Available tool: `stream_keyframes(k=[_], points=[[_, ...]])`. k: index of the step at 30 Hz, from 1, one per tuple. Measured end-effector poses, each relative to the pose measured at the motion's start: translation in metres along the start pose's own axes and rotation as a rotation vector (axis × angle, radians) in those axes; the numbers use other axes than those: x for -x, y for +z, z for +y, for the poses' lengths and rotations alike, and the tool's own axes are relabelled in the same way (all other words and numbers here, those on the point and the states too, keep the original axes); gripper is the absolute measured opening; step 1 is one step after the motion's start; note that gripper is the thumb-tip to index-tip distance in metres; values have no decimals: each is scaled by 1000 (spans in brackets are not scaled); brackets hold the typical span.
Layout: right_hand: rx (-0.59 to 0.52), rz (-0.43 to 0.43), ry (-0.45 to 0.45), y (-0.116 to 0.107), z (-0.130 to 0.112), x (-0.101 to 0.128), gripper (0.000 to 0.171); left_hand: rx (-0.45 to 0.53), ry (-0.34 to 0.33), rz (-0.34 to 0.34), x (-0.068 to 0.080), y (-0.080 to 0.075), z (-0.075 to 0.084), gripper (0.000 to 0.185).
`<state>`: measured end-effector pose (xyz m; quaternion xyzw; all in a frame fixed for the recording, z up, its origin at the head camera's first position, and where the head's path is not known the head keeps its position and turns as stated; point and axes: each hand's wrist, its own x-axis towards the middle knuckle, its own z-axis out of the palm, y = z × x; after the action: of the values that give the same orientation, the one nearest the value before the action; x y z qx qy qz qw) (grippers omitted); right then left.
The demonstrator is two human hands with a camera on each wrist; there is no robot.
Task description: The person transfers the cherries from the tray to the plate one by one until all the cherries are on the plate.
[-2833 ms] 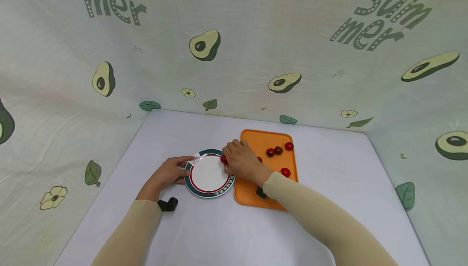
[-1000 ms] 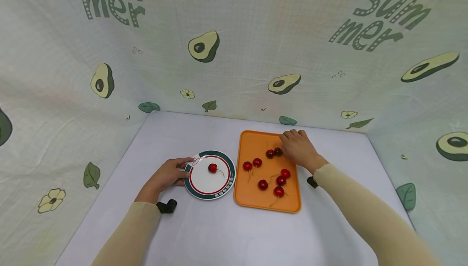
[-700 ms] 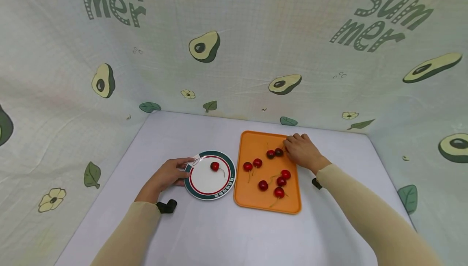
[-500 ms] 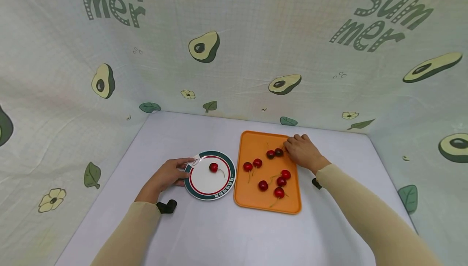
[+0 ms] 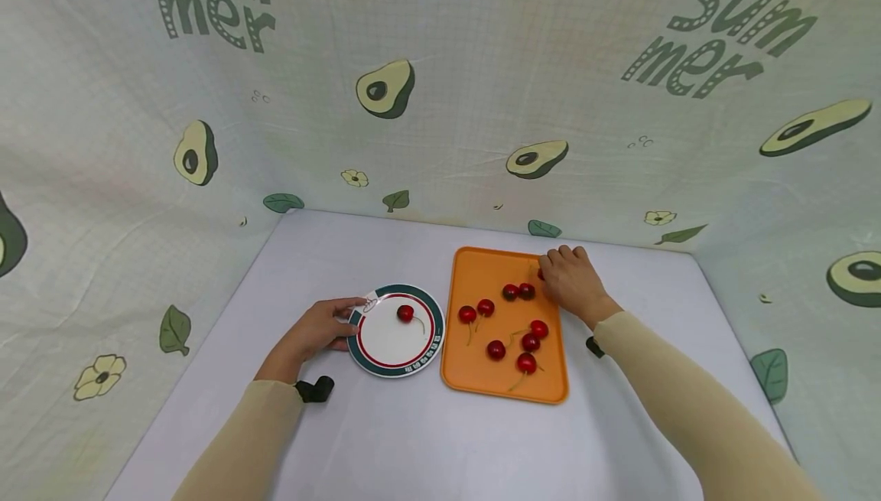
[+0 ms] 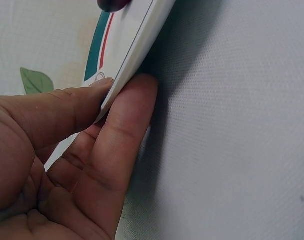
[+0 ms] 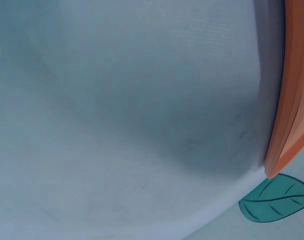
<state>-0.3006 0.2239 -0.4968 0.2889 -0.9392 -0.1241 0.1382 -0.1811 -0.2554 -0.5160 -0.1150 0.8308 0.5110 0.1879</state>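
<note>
A round glazed plate [image 5: 395, 330], white in the middle with a thin red ring and a broad dark green band at the rim, lies flat on the matte, finely woven pale grey tabletop [image 5: 385, 440], left of centre. One glossy red cherry [image 5: 405, 313] with a thin curved stalk sits on the plate's white middle, toward its far side. Just beside the plate's right edge lies a smooth orange plastic tray [image 5: 482, 379], rectangular with rounded corners and a low raised lip, its long sides running away from the person. Seven loose cherries [image 5: 495, 349], round and shiny, some bright red and some nearly black, are scattered on the tray, several with thin stalks. The left hand [image 5: 313, 330] lies low on the tabletop at the plate's left edge; in the left wrist view its thumb lies on top of the rim and a finger presses under it, so the rim is pinched between them. The right hand [image 5: 573, 283] reaches to the tray's far right corner, knuckles up, fingers bent down together onto a red cherry [image 5: 541, 274] that shows only as a sliver at the fingertips, seemingly nipped between them. Soft printed cloth [image 5: 440, 103] with avocados and leaves hangs behind the tabletop.
</note>
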Motion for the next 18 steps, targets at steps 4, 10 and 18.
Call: stream_keyframes(k=[4, 10, 18], points=[[3, 10, 19, -2, -5, -2, 42, -4, -3, 13, -1, 0, -1, 58], [-10, 33, 3, -6, -13, -6, 43, -1, 1, 15, -1, 0, -3, 57], [-12, 88, -34, -13, -31, -17, 40, -17, -2, 22, -1, 0, -1, 58]])
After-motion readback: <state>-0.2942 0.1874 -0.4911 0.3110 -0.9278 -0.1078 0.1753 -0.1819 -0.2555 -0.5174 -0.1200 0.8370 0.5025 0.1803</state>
